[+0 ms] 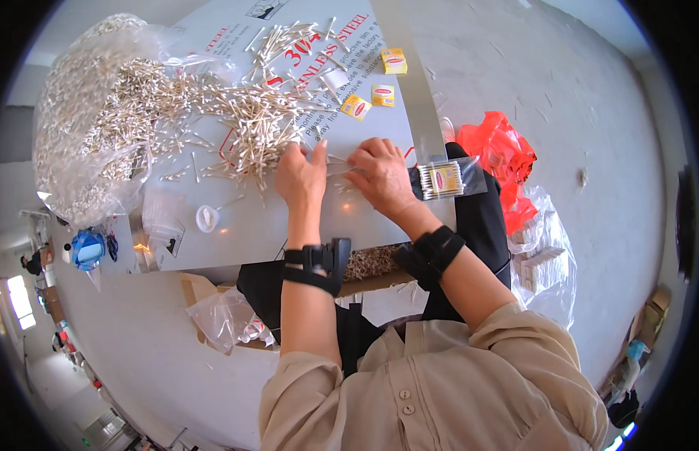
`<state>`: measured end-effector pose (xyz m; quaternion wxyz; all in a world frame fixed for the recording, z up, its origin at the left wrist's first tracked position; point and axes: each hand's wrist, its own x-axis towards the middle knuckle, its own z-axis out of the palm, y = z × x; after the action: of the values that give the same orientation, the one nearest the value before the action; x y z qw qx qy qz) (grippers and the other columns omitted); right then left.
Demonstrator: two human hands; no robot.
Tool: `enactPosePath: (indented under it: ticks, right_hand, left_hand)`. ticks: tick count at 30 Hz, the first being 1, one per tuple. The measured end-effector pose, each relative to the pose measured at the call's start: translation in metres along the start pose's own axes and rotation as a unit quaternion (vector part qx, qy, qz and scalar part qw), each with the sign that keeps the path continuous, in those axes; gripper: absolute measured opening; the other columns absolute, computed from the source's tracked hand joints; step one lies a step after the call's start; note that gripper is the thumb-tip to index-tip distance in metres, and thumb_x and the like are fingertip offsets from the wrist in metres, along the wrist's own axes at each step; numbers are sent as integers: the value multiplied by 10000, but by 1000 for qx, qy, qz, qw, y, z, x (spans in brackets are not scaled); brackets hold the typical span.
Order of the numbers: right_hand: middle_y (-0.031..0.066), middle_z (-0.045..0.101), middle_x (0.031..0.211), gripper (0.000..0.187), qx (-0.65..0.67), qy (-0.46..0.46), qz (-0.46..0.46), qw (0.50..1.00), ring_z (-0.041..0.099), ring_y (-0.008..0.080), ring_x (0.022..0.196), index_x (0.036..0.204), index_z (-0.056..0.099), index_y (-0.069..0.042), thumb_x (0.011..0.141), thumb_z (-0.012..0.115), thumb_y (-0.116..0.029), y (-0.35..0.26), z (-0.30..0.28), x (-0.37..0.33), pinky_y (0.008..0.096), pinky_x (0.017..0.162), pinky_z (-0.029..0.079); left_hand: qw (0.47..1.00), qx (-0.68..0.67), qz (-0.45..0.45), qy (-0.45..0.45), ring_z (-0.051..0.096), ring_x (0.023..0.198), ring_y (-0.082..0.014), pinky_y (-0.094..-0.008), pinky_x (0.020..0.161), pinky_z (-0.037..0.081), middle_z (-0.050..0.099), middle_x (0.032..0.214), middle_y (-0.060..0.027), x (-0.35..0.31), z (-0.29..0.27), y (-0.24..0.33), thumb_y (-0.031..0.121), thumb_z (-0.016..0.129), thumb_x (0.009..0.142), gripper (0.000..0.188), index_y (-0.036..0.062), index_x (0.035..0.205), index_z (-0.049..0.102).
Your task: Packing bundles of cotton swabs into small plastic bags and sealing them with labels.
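A heap of loose cotton swabs (263, 124) spreads over the sheet-metal table (266, 237). My left hand (303, 177) is at the heap's near right edge, with fingers and thumb closing around a few swabs; their tips are partly hidden. Just to its right, my right hand (383, 174) is closed, fingers bent toward the thumb. Thin pale lines run between the two hands, too fine to tell whether they are swabs or clear film. Right of my right hand, a clear packet of swabs (440, 180) with a yellow label lies at the table's edge.
A large clear bag of swabs (90, 128) stands at the left. Yellow cards (356, 107) lie beyond my hands. Nearer are a small round white container (207, 219) and clear sleeves (163, 214). A red plastic bag (500, 154) and a bag of white packs (543, 263) are at the right.
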<state>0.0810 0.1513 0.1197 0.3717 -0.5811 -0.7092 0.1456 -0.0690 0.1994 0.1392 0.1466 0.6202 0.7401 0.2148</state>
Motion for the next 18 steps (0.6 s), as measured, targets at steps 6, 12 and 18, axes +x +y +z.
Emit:
enactPosePath:
  ticks: [6, 12, 18]
  right_hand:
    - [34, 569, 884, 60, 2, -24, -46, 999, 556, 253, 880, 755, 628, -101, 741, 681, -77, 6, 5, -7, 379, 770, 437]
    - [44, 581, 916, 78, 41, -38, -51, 997, 555, 259, 902, 802, 632, -74, 748, 683, -51, 8, -6, -19, 383, 816, 446]
    - [61, 596, 949, 87, 67, -28, -32, 997, 559, 270, 925, 821, 637, -57, 750, 686, -40, 12, -10, -26, 382, 845, 457]
  left_hand:
    - [999, -18, -14, -46, 656, 768, -367, -446, 706, 509, 673, 788, -170, 21, 13, -15, 251, 698, 808, 223, 33, 783, 656]
    - [994, -109, 3, -9, 646, 723, -347, -426, 683, 494, 668, 739, -169, 22, 21, -48, 146, 659, 812, 130, 20, 792, 686]
    - [984, -154, -30, -87, 643, 691, -308, -400, 658, 487, 654, 706, -166, 31, 13, -32, 176, 698, 799, 170, 8, 783, 676]
